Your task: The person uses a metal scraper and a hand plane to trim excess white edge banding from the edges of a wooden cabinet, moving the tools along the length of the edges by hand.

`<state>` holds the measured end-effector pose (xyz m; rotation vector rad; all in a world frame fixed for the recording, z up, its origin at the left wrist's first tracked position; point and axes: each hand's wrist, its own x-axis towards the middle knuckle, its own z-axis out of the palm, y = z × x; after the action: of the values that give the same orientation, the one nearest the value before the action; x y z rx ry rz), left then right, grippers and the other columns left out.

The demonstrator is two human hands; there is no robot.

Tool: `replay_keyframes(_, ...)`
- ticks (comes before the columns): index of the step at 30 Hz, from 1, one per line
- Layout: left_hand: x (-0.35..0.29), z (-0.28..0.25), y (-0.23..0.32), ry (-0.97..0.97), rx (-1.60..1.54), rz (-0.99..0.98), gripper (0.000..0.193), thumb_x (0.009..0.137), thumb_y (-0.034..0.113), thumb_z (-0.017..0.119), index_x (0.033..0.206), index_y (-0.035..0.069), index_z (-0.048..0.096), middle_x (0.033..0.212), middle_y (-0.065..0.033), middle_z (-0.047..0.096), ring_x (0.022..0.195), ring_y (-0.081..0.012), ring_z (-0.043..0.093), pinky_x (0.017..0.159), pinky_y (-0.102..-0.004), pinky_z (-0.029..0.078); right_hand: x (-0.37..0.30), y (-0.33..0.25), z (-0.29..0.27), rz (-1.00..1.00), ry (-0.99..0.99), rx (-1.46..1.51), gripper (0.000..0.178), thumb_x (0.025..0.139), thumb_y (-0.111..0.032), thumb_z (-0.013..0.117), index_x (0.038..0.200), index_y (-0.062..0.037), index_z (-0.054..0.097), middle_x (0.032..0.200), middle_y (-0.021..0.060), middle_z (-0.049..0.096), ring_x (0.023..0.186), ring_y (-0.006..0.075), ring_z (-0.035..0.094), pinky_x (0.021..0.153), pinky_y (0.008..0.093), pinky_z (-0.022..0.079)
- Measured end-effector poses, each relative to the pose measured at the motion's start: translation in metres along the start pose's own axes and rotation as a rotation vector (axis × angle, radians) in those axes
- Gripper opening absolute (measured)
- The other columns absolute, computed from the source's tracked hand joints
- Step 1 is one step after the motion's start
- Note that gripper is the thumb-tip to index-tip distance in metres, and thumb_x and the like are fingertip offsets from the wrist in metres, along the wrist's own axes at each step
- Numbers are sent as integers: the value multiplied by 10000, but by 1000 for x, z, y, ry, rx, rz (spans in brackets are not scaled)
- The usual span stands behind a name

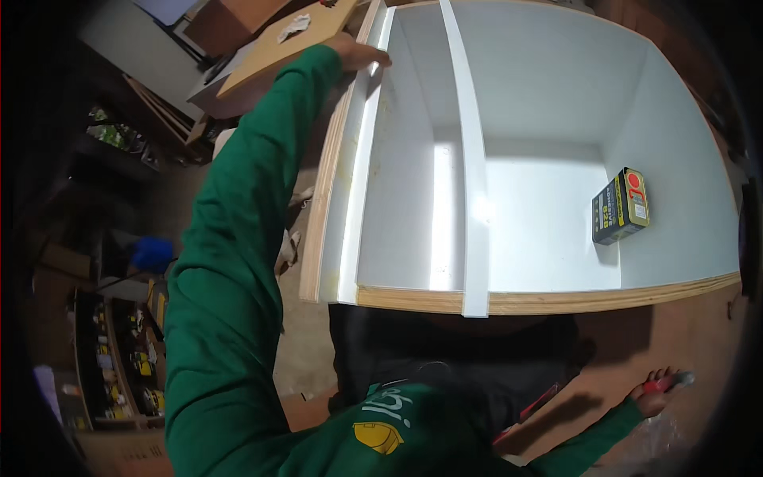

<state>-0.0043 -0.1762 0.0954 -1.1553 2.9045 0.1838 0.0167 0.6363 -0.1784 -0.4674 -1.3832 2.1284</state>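
Observation:
A white-lined wooden cabinet box (548, 215) lies with its open side up in front of me. My left hand (356, 56) is closed over its far left edge, fingertips against a white edging strip (367, 159) along that side. Another long white strip (474, 183) runs loosely across the opening and overhangs the near plywood edge. Low at the far right, my right hand (652, 402) is wrapped round a red-handled tool (664, 383) with a greyish end; its exact kind is unclear. A black and yellow adhesive tin (621, 208) rests inside the box against the right wall.
A tan board (278, 49) with a crumpled white scrap on it stands at the upper left. Shelves of small items (119, 358) and a blue object (151, 254) are at the left. Clear plastic (656, 437) lies below my right hand.

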Motion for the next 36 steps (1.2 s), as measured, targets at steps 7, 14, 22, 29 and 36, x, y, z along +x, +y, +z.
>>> replay_keyframes(7,113,46,-41,55,-738,111,816,908,702,687,1038,-101,758,1021,-221,739,1031,-264,678,952,-375,520,-163,-115,224,143,-436,235,618,1104,-453,489,1482,36,484,1185,144,665,919,193,628,743,295,531)
replay_keyframes(14,60,50,-28,31,-1252,-48,720,1074,595,509,1060,-83,754,1014,-131,743,971,-188,640,943,-360,494,-379,-131,429,444,-627,-217,508,1085,-327,552,1452,25,547,1075,93,681,881,119,577,777,261,479)
replay_keyframes(22,62,50,-24,-9,-1244,-43,595,1096,477,488,1166,-58,738,1007,-126,750,964,-217,664,942,-362,501,-448,-90,449,551,-774,-671,441,1026,-215,665,1396,20,614,1168,81,663,926,134,599,882,276,500)
replay_keyframes(29,62,41,-26,-64,-1171,-30,573,1100,449,470,1237,-44,727,1108,-150,764,1021,-240,688,965,-371,503,-464,-84,455,421,-840,-737,436,974,-191,692,1346,34,661,1135,126,644,836,145,613,772,293,535)
replay_keyframes(36,70,41,-30,-103,-1173,-65,614,1095,466,467,1211,-88,704,1137,-145,745,1032,-237,674,958,-373,494,-461,-81,448,355,-921,-748,472,964,-186,721,1405,-28,660,1158,141,639,943,215,647,829,328,546)
